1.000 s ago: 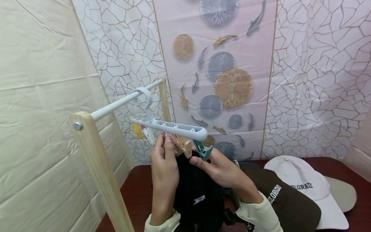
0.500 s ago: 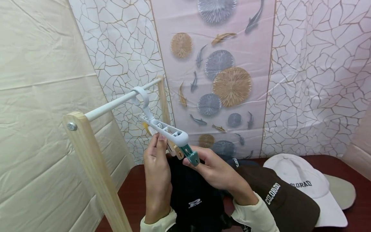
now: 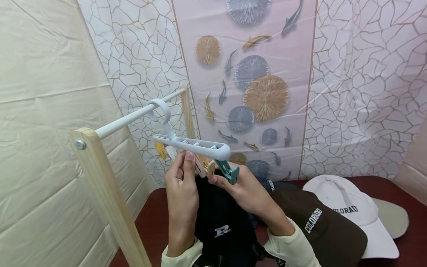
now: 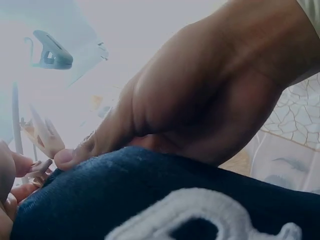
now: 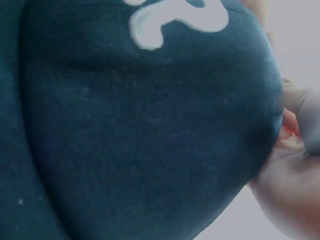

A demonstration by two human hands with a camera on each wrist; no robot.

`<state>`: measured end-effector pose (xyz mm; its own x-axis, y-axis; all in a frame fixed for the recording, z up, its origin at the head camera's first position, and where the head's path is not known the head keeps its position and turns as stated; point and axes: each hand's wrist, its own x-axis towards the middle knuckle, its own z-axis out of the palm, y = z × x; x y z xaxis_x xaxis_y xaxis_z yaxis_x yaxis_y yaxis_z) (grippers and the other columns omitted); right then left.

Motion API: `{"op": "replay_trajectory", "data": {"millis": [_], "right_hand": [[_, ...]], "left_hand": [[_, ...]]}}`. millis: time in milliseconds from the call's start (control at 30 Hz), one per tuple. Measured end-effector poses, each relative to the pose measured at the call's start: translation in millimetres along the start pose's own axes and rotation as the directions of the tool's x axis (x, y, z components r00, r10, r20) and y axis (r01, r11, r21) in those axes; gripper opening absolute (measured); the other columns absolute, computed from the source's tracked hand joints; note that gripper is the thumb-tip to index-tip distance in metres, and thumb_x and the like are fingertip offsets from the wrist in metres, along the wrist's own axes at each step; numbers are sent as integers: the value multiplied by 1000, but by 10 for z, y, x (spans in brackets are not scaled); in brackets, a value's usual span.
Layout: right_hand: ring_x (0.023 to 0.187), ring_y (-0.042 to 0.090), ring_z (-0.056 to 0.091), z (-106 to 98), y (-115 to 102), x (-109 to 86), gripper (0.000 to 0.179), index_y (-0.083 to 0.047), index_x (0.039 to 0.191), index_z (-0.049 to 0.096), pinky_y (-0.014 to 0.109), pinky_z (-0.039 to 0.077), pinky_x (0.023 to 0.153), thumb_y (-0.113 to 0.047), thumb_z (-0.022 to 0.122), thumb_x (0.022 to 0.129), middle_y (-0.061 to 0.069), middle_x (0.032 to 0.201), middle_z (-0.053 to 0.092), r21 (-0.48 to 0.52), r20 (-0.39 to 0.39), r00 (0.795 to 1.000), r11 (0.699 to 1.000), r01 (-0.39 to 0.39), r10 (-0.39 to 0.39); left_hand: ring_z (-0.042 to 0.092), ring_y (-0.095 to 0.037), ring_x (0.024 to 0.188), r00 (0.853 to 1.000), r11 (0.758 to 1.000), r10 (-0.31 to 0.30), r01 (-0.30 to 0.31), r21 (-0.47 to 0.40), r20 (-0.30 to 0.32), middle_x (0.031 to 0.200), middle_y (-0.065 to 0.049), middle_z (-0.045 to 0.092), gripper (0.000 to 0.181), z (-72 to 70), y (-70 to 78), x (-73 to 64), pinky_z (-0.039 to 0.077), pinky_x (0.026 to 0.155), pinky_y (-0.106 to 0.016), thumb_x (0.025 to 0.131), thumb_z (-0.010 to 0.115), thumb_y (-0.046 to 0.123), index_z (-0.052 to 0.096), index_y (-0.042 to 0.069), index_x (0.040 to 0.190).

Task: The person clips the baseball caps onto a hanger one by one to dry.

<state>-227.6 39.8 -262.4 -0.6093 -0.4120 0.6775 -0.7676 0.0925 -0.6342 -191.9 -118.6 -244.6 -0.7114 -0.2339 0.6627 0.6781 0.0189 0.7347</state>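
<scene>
A white clip hanger [image 3: 207, 147] hangs by its hook from a white rod [image 3: 123, 123]. Coloured clips hang beneath its bar: yellow [image 3: 161, 150], white, pale pink [image 3: 200, 167], beige [image 3: 211, 169] and green [image 3: 228, 172]. My left hand [image 3: 182, 198] pinches the pale pink clip between thumb and fingers. With my right hand [image 3: 251, 194] I hold the top of a black cap [image 3: 218, 217] bearing a white letter, just under the clips. In the left wrist view, the right thumb [image 4: 65, 157] lies on the cap's edge beside a clip. Where the clip meets the cap is partly hidden.
A wooden post [image 3: 106, 196] carries the rod at the near left, with another post [image 3: 187, 111] farther back. On the dark red table [image 3: 360, 181], a brown cap [image 3: 320, 226], a white cap [image 3: 347, 207] and a beige brim [image 3: 393, 217] lie at the right.
The hanger's front end swung left and down, then back up to the right. Both hands and the black cap have shifted slightly left; the hold looks the same.
</scene>
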Motion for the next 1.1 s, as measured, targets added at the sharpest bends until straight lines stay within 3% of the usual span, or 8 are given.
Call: {"op": "replay_trajectory", "data": {"millis": [100,267,433,567,667,867,933,1100], "right_hand": [[68,13,50,-2,17,0,19,-11,103,67,30,44,69,-29,72,101,-3,77,53,2,-45,999,1000,-10,10],[72,15,53,-16,51,3,23,-9,105,69,31,46,73,-31,73,100,-2,79,57,57,-64,998,998,-26,29],[75,18,49,-19,77,16,20,-5,98,66,33,43,75,-24,69,103,1,77,49,161,-57,997,986,-48,57],[88,21,50,-10,80,26,21,1,100,65,34,43,83,-20,67,105,5,90,57,254,-69,993,964,-72,92],[100,22,55,-9,77,23,20,2,103,65,35,45,91,-17,64,106,7,105,66,289,-69,992,954,-79,103],[112,22,60,9,90,33,15,1,107,66,37,45,103,-14,64,106,4,113,70,353,-73,987,929,-108,142],[117,20,59,20,101,38,17,0,104,66,35,44,106,-17,64,107,4,116,69,388,-73,984,913,-122,162],[130,18,55,29,120,37,33,5,119,68,31,44,106,-25,63,107,11,131,65,432,-57,984,893,-129,170]], "left_hand": [[59,-12,107,1000,1000,4,-5,29,8,127,-8,70,38,-6,11,-3,45,102,-31,114,50,26,63,4,142],[46,-13,79,1000,998,8,-9,69,11,102,-4,67,33,-29,40,-10,43,83,-28,114,50,28,68,8,133],[59,-19,87,999,997,21,-23,69,26,91,-9,67,33,-37,58,8,47,85,-30,113,51,31,70,4,119],[67,-20,97,998,996,38,-42,81,48,95,-10,75,33,-47,71,22,50,90,-31,113,52,31,70,3,117],[68,-18,97,997,991,54,-60,119,55,97,-7,76,32,-45,75,22,50,89,-29,113,52,30,70,3,117],[69,-13,93,996,973,79,-86,216,42,97,-2,78,33,-39,48,25,48,80,-28,113,52,30,72,4,116],[69,-12,94,997,969,72,-79,233,37,98,-1,79,32,-44,50,21,47,79,-28,113,52,31,72,6,116],[68,-13,92,998,964,46,-54,261,35,101,-1,78,31,-63,62,16,48,79,-31,113,53,31,73,7,118]]}}
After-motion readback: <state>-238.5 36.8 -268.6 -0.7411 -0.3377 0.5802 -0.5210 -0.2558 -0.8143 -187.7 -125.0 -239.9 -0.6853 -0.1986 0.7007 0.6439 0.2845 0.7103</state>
